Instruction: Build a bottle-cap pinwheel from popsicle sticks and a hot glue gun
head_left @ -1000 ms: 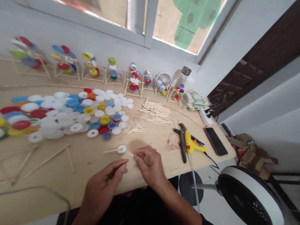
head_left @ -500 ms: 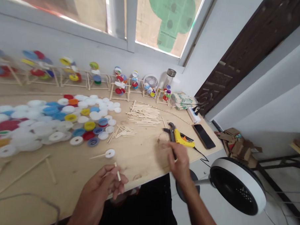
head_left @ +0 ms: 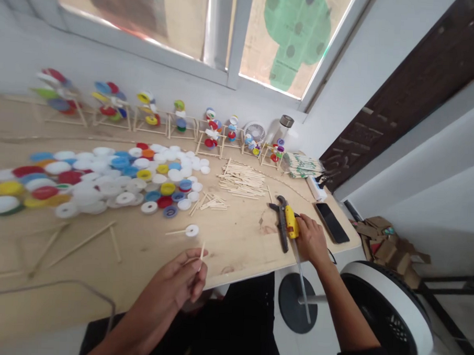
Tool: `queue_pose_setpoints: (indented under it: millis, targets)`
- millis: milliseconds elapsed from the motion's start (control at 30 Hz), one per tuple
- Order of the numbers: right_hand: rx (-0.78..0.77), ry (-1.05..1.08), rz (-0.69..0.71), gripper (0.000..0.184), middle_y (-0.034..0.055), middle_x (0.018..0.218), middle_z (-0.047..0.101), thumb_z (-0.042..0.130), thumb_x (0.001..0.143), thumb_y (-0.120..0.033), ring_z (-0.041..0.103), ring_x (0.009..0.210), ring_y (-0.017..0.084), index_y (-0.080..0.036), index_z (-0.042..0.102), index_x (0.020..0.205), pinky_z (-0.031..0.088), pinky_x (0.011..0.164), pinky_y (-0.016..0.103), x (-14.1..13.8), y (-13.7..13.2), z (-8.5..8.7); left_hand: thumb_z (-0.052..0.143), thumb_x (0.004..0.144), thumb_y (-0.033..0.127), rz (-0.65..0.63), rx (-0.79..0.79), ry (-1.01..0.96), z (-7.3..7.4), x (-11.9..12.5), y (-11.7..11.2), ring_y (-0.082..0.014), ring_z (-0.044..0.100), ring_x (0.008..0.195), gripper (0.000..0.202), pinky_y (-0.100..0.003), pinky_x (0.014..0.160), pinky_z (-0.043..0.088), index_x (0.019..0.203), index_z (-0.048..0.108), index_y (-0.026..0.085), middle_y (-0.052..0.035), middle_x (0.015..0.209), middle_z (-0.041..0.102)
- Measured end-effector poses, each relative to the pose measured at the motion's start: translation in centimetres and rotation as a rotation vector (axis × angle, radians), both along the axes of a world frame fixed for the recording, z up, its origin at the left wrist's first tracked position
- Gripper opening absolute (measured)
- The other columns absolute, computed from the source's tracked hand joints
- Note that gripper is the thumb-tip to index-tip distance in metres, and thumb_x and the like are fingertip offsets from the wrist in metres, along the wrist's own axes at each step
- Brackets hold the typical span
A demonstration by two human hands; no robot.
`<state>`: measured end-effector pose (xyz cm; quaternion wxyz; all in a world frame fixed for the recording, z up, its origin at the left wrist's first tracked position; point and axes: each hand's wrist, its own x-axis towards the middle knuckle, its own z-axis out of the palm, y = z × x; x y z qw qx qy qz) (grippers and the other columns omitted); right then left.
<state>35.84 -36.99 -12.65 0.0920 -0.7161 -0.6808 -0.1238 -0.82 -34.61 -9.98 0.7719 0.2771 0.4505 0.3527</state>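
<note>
Over the table (head_left: 246, 238), thin stick (head_left: 203, 250) in left hand (head_left: 177, 284), glue gun (head_left: 291, 223) in right hand (head_left: 312, 239)

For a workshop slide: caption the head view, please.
Left hand holding a short wooden stick, right hand on a yellow glue gun.

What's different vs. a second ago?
The short stick passed from the right hand to the left hand, which now pinches it. The right hand moved rightward to the yellow glue gun, covering its handle; how firmly it grips is unclear. Unchanged: the white cap with its stick, the pliers and the phone lie as before.
</note>
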Motion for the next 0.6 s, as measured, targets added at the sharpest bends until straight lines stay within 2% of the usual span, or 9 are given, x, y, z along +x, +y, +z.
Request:
queue_pose_setpoints:
  millis: [133,233,300,367,433,500,600]
  targets:
    - [-0.032,0.176,0.089,0.037,0.0143,0.117,0.071,0.052,0.079,-0.007,0.064,0.107,0.028,-0.02,0.067,0.111,0.053,0.092,0.042,2.1,0.6,1.2,0.085,0.061,0.036,-0.001,-0.023,-0.047,0.3,-0.3,0.3,-0.0114,0.048,0.051,0.042,-0.027,0.05,0.034,0.092,0.063,0.019,0.0034,0.061,0.06]
    - [-0.035,0.257,0.081,0.03,0.0117,0.102,0.073,0.05,0.086,-0.018,0.068,0.089,0.026,-0.021,0.065,0.112,0.057,0.078,0.038,3.1,0.6,2.4,0.086,0.06,0.034,0.015,-0.035,-0.082,0.3,-0.4,0.6,-0.0115,0.049,0.052,0.042,-0.027,0.052,0.035,0.092,0.065,0.018,0.0024,0.061,0.06]
    - [-0.009,0.346,0.046,0.027,0.0104,0.093,0.073,0.046,0.093,-0.029,0.068,0.076,0.023,-0.02,0.064,0.111,0.056,0.066,0.035,2.5,0.2,3.1,0.087,0.057,0.034,0.033,-0.031,-0.088,0.2,-0.5,0.8,-0.0115,0.05,0.052,0.042,-0.027,0.053,0.036,0.09,0.067,0.017,0.0018,0.06,0.061]
    - [0.033,0.538,-0.005,0.03,0.011,0.092,0.073,0.047,0.096,-0.04,0.067,0.07,0.022,-0.02,0.065,0.109,0.055,0.061,0.033,0.4,-0.5,3.6,0.088,0.056,0.034,0.059,-0.009,-0.072,0.2,-0.5,0.9,-0.0113,0.05,0.053,0.041,-0.026,0.053,0.038,0.087,0.068,0.016,0.0009,0.061,0.062]
    - [0.032,0.807,-0.017,0.033,0.0116,0.097,0.074,0.055,0.093,-0.048,0.068,0.072,0.023,-0.02,0.065,0.11,0.055,0.059,0.032,-3.2,-1.3,4.1,0.088,0.057,0.035,0.082,0.015,-0.04,0.4,-0.4,1.1,-0.0115,0.049,0.052,0.039,-0.026,0.052,0.039,0.084,0.068,0.017,0.0003,0.061,0.063]
    - [0.002,0.944,0.091,0.029,0.0087,0.09,0.073,0.057,0.093,-0.048,0.069,0.076,0.023,-0.022,0.065,0.102,0.055,0.063,0.032,-7.5,-1.8,4.6,0.086,0.058,0.038,0.09,0.021,0.0,0.6,-0.3,1.3,-0.0123,0.05,0.051,0.037,-0.026,0.049,0.04,0.083,0.068,0.017,0.0004,0.061,0.062]
    - [-0.11,0.934,0.311,0.023,0.0042,0.084,0.068,0.057,0.093,-0.046,0.065,0.074,0.02,-0.023,0.063,0.093,0.054,0.067,0.031,-13.1,-2.0,5.2,0.086,0.056,0.04,0.103,0.02,0.06,1.0,-0.2,1.6,-0.0127,0.049,0.05,0.038,-0.027,0.046,0.043,0.082,0.068,0.019,0.0012,0.06,0.063]
